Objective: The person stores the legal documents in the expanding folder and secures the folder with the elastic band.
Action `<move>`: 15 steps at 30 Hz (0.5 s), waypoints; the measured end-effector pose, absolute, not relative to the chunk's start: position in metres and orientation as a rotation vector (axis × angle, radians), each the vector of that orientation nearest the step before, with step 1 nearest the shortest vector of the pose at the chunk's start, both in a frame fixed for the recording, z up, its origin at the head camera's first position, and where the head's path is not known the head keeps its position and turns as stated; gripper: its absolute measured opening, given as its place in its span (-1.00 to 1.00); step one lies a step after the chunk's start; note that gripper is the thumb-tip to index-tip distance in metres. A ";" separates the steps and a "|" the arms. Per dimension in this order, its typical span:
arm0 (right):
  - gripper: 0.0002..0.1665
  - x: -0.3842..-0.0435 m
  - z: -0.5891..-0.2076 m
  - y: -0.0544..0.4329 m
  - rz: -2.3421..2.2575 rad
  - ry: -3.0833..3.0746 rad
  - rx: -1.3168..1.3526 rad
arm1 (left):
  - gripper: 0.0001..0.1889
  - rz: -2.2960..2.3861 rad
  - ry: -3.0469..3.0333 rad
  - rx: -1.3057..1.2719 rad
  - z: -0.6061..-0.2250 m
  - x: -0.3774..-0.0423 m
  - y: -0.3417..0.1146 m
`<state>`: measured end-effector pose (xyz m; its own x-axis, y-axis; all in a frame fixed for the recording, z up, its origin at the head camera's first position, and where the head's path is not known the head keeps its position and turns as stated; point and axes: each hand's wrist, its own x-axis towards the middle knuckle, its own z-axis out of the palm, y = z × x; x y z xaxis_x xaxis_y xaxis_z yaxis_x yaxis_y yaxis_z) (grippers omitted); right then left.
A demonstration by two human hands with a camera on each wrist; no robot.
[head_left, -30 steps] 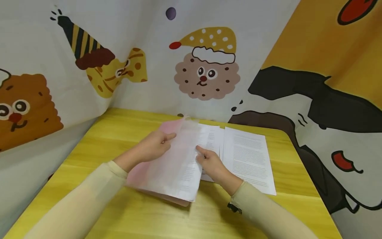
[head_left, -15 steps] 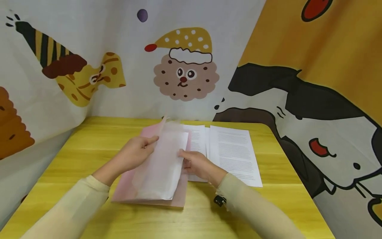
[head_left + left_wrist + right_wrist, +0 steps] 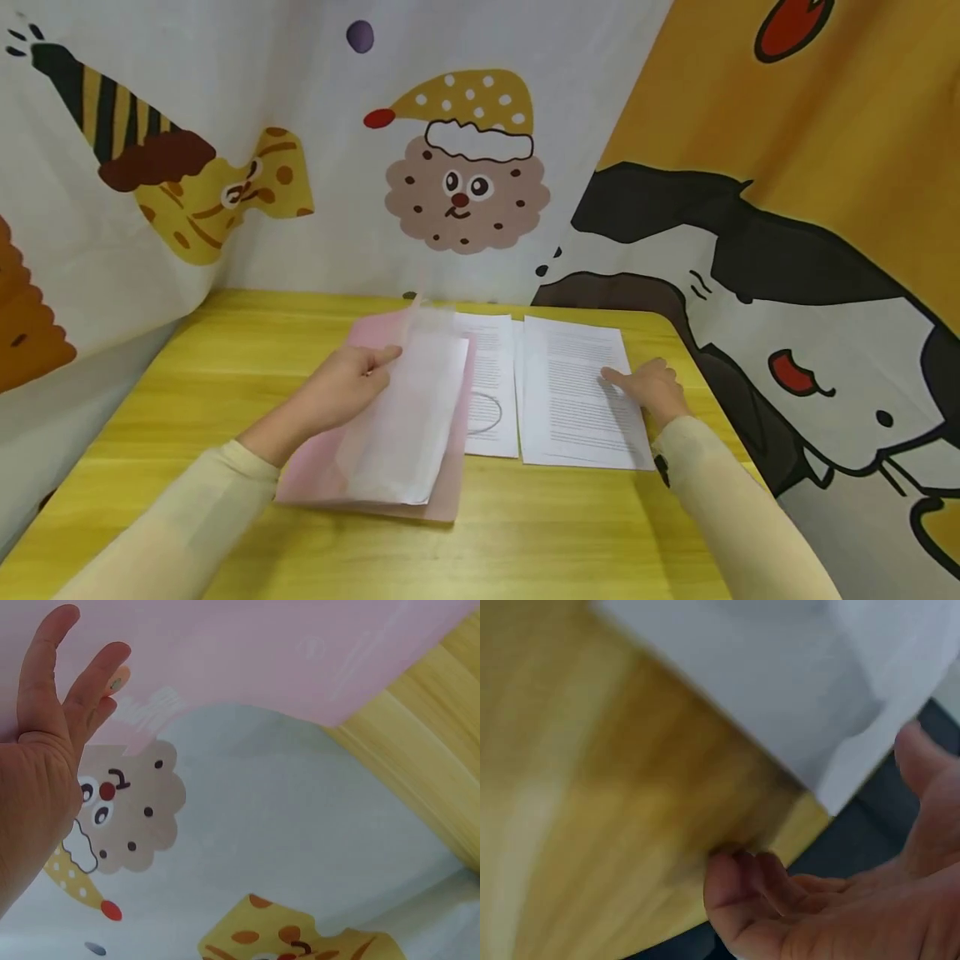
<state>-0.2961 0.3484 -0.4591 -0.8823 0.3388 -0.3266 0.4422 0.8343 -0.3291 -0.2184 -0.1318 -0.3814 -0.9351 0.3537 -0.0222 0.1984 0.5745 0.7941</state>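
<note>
A pink folder with a translucent cover and white paper inside stands partly raised on the table, left of the middle. My left hand pinches its cover, thumb on the near face; in the left wrist view the fingers lie against the pink plastic. My right hand is at the right edge of a printed paper stack, its thumb over the sheet. In the right wrist view the fingers are bent above the table beside the paper, with a gap to the thumb.
Another printed sheet lies between the folder and the stack, partly covered by the folder. A thin grey oval loop shows on it. The yellow wood-grain table meets a hanging cartoon-print cloth at the back.
My right hand has left the folder and moved right to the paper stack's edge. The folder's paper has shifted left from the sheets, and the left hand stays on the cover.
</note>
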 end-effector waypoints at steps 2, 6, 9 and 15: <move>0.62 -0.300 -0.465 0.354 -0.524 2.700 0.610 | -0.48 1.281 2.625 0.470 -0.385 -0.217 -0.132; 0.64 -0.308 -0.470 0.349 -0.535 2.668 0.526 | -0.48 1.271 2.657 0.486 -0.390 -0.215 -0.131; 0.40 -0.308 -0.469 0.347 -0.544 2.710 0.521 | -0.48 1.273 2.660 0.484 -0.392 -0.215 -0.132; -0.35 -0.297 -0.475 0.355 -0.529 2.937 0.620 | -0.49 1.243 2.667 0.492 -0.394 -0.216 -0.132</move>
